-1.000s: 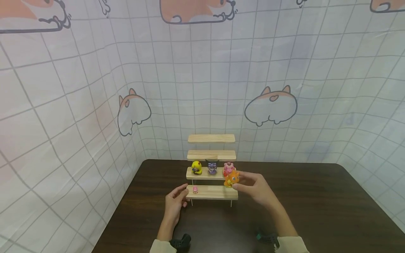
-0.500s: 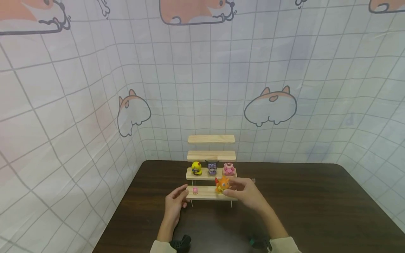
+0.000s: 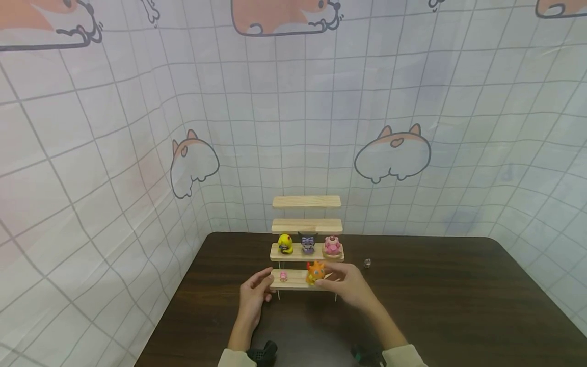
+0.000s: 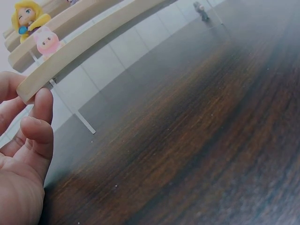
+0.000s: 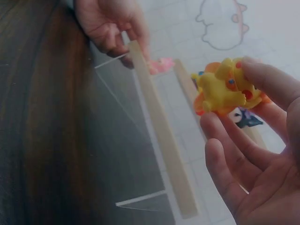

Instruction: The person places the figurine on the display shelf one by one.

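Observation:
In the head view, my right hand [image 3: 346,286] pinches an orange and yellow dragon-like figurine [image 3: 315,274] between thumb and fingers. The right wrist view shows that figurine [image 5: 220,89] apart from the lowest board [image 5: 164,133], just above it. My left hand [image 3: 252,294] grips the left end of the lowest board of a wooden tiered display stand [image 3: 295,278]; in the left wrist view its fingers [image 4: 43,105] curl at the board's end. A small pink figurine [image 3: 283,276] stands near that end. One tier up are a yellow-haired figurine [image 3: 285,244], a purple one [image 3: 308,244] and a pink one [image 3: 332,246].
Two bare upper boards [image 3: 306,202] rise at the back of the stand. A tiny greyish figurine [image 3: 367,263] is on the dark wooden table [image 3: 440,290], right of the stand. Gridded cloth [image 3: 293,142] with cartoon dogs hangs behind and at the sides.
My right hand has carried the orange figurine left and down, from the board's right end toward its middle. This uncovers the tiny greyish figurine on the table. The left hand has stayed put.

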`<state>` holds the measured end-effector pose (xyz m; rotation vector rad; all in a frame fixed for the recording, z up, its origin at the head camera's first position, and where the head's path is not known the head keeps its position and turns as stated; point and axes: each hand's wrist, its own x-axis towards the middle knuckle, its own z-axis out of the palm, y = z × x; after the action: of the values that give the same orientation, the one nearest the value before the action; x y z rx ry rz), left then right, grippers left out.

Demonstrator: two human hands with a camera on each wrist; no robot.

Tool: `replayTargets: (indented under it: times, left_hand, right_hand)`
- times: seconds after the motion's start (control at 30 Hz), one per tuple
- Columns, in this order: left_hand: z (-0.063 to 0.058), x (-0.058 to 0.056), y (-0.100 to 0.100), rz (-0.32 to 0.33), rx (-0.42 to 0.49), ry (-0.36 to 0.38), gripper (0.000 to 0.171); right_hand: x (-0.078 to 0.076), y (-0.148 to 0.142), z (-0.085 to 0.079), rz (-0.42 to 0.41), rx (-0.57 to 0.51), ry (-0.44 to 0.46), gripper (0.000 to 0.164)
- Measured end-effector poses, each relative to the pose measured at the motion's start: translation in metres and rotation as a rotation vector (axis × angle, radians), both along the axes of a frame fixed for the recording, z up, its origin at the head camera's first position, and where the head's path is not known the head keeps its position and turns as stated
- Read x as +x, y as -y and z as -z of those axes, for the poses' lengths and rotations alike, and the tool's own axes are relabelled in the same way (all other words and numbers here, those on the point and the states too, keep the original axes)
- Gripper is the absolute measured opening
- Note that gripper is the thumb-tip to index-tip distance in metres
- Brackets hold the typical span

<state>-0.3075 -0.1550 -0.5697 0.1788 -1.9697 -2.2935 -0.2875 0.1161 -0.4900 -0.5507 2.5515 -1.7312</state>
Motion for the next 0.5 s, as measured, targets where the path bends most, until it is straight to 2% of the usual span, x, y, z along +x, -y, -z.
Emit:
replayTargets:
  times: [0.2,0.5]
  left_hand:
    - [0.0,0.0,-0.001,0.002,-0.012,-0.007,0.043]
    - [-0.001,0.0,0.0,0.002,-0.013,-0.003,0.042]
  right_hand:
    - [-0.005,0.008,0.013,0.047,-0.013,-0.016,0.05]
    - [-0.007,0.02,0.021,0.155,-0.056,-0.048,0.048]
